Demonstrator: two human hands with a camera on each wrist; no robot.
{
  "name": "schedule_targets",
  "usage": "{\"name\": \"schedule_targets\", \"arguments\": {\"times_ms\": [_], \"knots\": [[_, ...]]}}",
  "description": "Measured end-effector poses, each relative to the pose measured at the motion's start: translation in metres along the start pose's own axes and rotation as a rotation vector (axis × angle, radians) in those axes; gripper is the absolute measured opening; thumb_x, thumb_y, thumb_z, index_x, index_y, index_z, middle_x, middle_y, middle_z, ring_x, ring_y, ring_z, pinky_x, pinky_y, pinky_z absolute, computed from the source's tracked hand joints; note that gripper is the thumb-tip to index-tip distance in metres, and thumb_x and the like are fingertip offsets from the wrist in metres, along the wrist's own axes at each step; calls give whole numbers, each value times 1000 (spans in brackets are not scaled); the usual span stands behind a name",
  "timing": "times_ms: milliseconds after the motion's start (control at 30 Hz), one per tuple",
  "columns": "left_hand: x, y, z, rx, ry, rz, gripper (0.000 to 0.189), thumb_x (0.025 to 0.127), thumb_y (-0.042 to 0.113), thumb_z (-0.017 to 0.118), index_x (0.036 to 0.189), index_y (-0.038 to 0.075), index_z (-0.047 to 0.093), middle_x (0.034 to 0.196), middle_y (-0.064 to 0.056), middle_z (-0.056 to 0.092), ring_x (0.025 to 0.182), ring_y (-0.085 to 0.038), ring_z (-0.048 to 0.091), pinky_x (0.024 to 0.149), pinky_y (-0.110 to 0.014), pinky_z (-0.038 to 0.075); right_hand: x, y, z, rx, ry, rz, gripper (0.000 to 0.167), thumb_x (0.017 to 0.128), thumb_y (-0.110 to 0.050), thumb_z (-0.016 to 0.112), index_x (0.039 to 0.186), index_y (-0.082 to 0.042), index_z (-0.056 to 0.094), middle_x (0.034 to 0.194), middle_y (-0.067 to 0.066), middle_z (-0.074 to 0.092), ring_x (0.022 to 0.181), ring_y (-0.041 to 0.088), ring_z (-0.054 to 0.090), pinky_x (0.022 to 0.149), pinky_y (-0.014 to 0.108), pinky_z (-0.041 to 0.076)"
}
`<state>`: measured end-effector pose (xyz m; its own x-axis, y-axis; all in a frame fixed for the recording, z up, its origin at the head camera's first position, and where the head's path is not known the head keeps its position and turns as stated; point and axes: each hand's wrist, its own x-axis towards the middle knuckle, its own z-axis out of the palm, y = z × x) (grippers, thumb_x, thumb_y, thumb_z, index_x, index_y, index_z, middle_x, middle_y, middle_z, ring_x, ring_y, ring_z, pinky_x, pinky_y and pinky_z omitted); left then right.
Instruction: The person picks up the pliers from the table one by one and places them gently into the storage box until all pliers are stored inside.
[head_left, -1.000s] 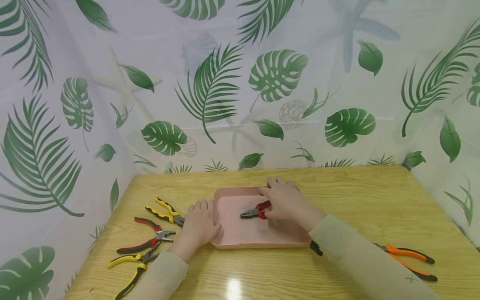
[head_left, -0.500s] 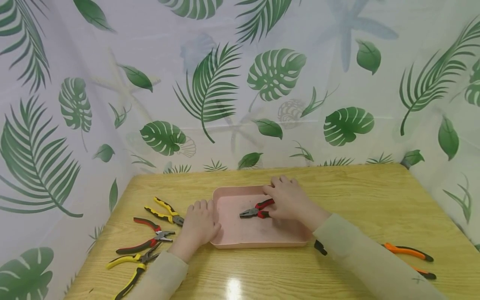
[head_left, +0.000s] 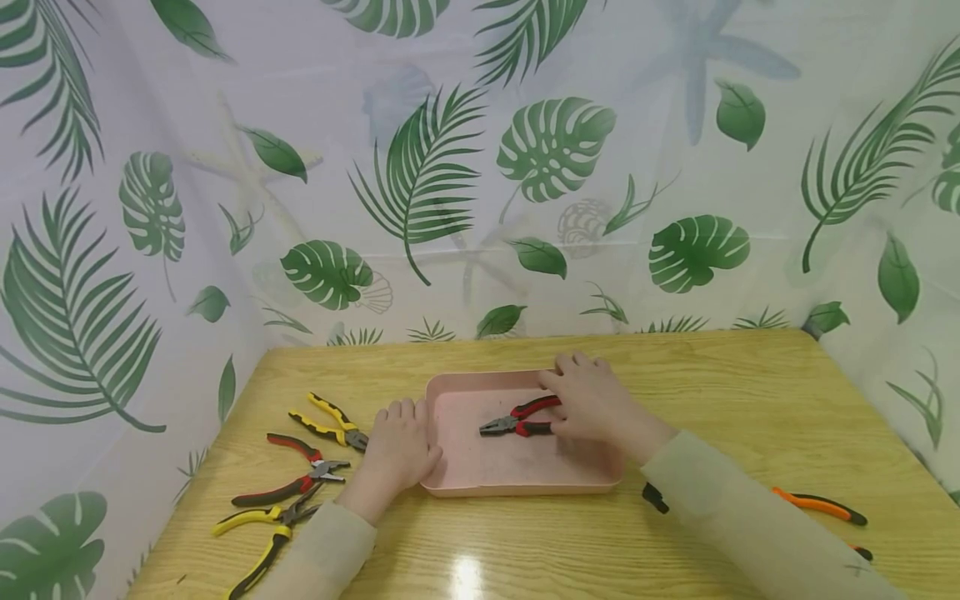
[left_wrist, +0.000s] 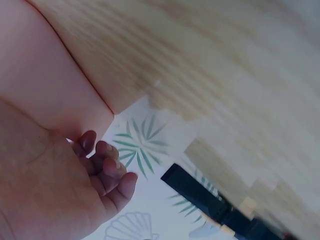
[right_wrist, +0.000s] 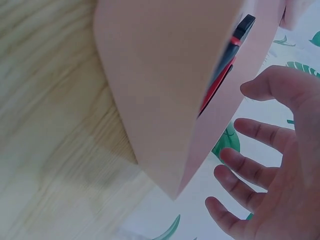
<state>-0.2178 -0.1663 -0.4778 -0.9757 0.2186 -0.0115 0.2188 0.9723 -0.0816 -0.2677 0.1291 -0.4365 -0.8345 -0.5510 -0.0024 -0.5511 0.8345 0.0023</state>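
Red-and-black pliers [head_left: 517, 419] lie in the pink tray [head_left: 525, 490], jaws pointing left. My right hand [head_left: 592, 404] is over the tray's right side, near the handle ends. In the right wrist view that hand [right_wrist: 275, 160] has its fingers spread with nothing between them, and the red handle [right_wrist: 216, 90] shows apart from it behind the tray wall. My left hand [head_left: 397, 446] holds the tray's left rim; in the left wrist view its fingers [left_wrist: 120, 192] curl at the edge of the pink wall [left_wrist: 55, 65].
Left of the tray lie yellow-and-black pliers [head_left: 330, 423], red-and-black pliers [head_left: 307, 475] and more yellow pliers [head_left: 281, 533]. Orange-handled pliers [head_left: 821, 504] lie at the right, partly behind the right sleeve. A patterned cloth [head_left: 480, 167] hangs behind the wooden table [head_left: 712, 375].
My right hand has let go of the pliers and drawn back to the right; more of their handles shows. Pliers, tray and left hand have stayed in place.
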Motion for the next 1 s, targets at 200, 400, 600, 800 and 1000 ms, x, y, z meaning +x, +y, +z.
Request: {"name": "schedule_targets", "arguments": {"times_ms": [200,400,600,800,1000], "knots": [[0,-1,1,-2,-6,0,47,96,40,64,120,1,52,101,-13,54,95,-29,52,90,-46,48,-4,6,0,-20,4,9,51,84,-33,81,130,-16,65,119,13,60,107,33,54,91,57,50],[-1,0,-1,0,9,5,46,96,40,65,117,1,53,99,-13,55,93,-28,53,89,-45,48,-8,9,-4,-20,12,20,52,84,-32,80,131,-15,65,117,13,59,105,33,53,90,57,50],[-1,0,-2,8,1,5,47,96,40,65,119,2,53,101,-13,55,95,-28,54,90,-45,49,-12,13,-7,-25,12,31,54,84,-32,81,132,-15,66,118,13,59,106,33,54,92,58,50],[-1,1,-3,0,1,3,45,96,39,65,118,2,53,100,-13,55,94,-28,53,89,-45,48,-17,17,-9,-30,23,35,50,85,-30,79,130,-13,66,117,14,60,103,33,54,91,60,51],[-1,0,-2,-1,14,4,45,96,39,64,118,2,53,100,-13,55,95,-29,54,89,-46,49,-21,22,-12,-22,31,52,51,86,-28,75,134,-12,65,120,16,61,106,36,57,92,61,51]]}}
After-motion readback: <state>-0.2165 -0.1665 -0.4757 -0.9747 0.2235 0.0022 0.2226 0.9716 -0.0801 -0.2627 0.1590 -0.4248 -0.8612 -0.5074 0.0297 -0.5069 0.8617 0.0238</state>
